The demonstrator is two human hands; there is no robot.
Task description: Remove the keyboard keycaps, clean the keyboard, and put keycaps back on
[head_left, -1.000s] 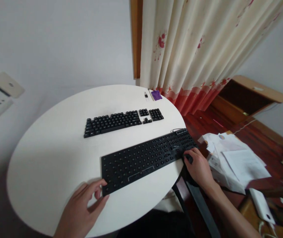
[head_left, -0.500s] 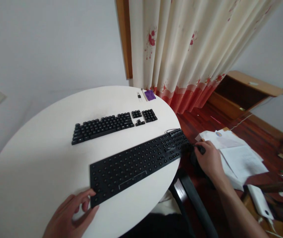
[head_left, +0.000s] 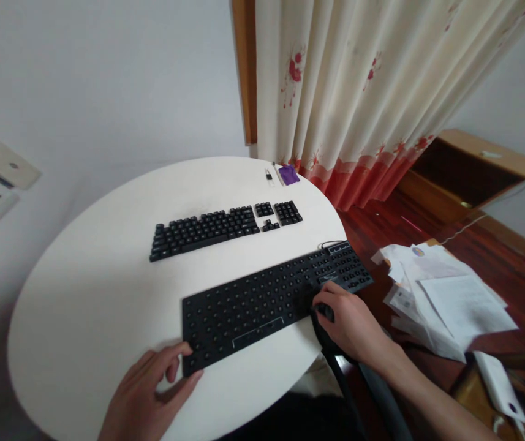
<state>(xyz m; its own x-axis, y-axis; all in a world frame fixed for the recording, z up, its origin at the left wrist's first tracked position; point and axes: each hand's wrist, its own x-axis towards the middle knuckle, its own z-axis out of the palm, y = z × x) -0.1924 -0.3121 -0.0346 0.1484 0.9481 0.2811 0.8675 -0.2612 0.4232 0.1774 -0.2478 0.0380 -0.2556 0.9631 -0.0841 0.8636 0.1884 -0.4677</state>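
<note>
A black keyboard [head_left: 248,306] with its keycaps off lies slantwise across the round white table, its right end at the table's edge. My left hand [head_left: 149,386] pinches its near left corner, thumb at the front edge and forefinger on top. Over the front of the keyboard, right of its middle, my right hand [head_left: 347,315] is closed around a small black brush [head_left: 305,297], its dark fuzzy head at the bare switches. Part of the brush is hidden by my fingers. Behind the keyboard, the loose black keycaps [head_left: 204,229] are laid out in keyboard order.
A keycap puller [head_left: 269,176] and a purple cloth [head_left: 288,174] lie at the far edge of the white table [head_left: 92,294]. Papers [head_left: 450,294] and a white power bank [head_left: 498,386] are on the right. A black chair armrest [head_left: 377,392] stands below my right forearm.
My right hand has moved left with the brush, from the keyboard's right end to right of its middle. My left hand keeps its pinch on the corner. The view has shifted slightly.
</note>
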